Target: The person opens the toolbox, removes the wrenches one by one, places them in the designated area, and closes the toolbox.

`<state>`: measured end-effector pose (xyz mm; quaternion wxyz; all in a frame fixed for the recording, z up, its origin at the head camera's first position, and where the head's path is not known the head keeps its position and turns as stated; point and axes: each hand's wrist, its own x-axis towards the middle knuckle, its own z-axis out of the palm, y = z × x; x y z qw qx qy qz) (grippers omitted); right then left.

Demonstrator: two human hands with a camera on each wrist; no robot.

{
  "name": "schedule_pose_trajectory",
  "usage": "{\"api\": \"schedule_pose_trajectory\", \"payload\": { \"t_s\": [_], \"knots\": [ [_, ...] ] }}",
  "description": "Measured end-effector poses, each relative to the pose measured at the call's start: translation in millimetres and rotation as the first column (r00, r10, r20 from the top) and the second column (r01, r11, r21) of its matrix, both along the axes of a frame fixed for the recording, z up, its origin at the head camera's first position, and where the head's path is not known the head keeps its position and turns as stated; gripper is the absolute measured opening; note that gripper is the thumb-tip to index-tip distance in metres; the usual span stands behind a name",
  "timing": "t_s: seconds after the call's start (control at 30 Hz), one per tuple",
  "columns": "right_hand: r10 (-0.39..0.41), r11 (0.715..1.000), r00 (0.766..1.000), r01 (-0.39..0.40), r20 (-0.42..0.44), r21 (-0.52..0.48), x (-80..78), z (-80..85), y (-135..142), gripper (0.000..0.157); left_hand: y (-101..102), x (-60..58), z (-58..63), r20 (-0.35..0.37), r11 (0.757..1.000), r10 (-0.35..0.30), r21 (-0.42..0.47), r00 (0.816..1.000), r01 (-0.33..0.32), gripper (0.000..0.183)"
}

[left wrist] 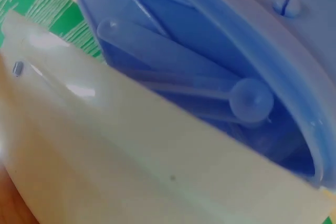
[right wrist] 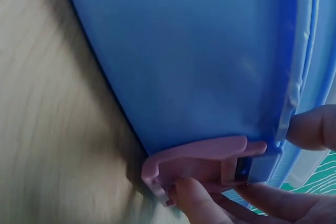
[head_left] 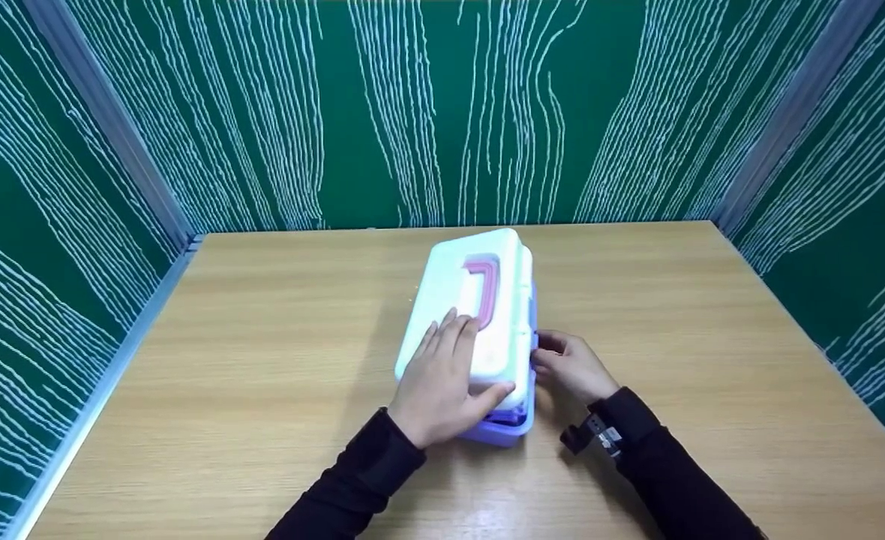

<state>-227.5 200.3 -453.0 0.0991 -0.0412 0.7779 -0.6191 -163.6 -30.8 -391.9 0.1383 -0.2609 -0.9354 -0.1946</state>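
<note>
A plastic storage box with a white lid point(head_left: 450, 270) and a blue-purple base point(head_left: 496, 433) sits on the table. Its lid is partly raised along the near end, where a gap shows the inside. The left hand point(head_left: 442, 382) lies on top of the lid, fingers extended toward the pink handle point(head_left: 490, 292). At the box's right side, the right hand point(head_left: 574, 367) pinches a pink latch point(right wrist: 210, 161), its digits around the latch and the rim. Through the gap, the left wrist view shows a blue rounded bar point(left wrist: 178, 59) inside the base.
The wooden table point(head_left: 285, 315) extends around the box. Green panels point(head_left: 450, 112) with white wavy lines stand at the back and both sides, joined by grey posts point(head_left: 112, 112). A small camera point(head_left: 600, 435) is strapped to the right wrist.
</note>
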Motion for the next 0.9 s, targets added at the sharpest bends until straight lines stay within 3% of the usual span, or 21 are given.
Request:
{"api": "schedule_pose_trajectory", "payload": {
  "t_s": [0.17,0.37,0.5,0.67,0.9],
  "knots": [
    [-0.022,1.0,1.0,0.022,-0.006,-0.02,-1.9,-1.7,-4.3,0.047,-8.2,-1.3,2.7,0.032,0.993,-0.008,0.114,0.999,0.004,0.08],
    [-0.033,0.999,0.999,0.033,-0.043,-0.007,-2.8,-3.6,-6.2,0.045,-19.9,-3.4,3.7,0.1,0.97,-0.022,0.245,0.995,-0.003,0.077],
    [-0.036,0.999,0.998,0.037,-0.058,0.021,-1.6,-3.0,-6.9,0.045,-26.1,-2.8,3.8,0.145,0.946,-0.037,0.323,0.989,-0.012,0.077],
    [-0.031,0.999,0.998,0.033,-0.05,0.035,0.4,-0.1,-6.4,0.047,-32.1,-2.3,3.1,0.147,0.915,-0.05,0.402,0.988,-0.014,0.072],
    [-0.031,0.999,0.999,0.032,-0.041,0.029,-0.2,-0.1,-5.6,0.049,-43.4,-3.9,5.8,0.214,0.857,-0.072,0.513,0.974,-0.05,0.067]
  ]
}}
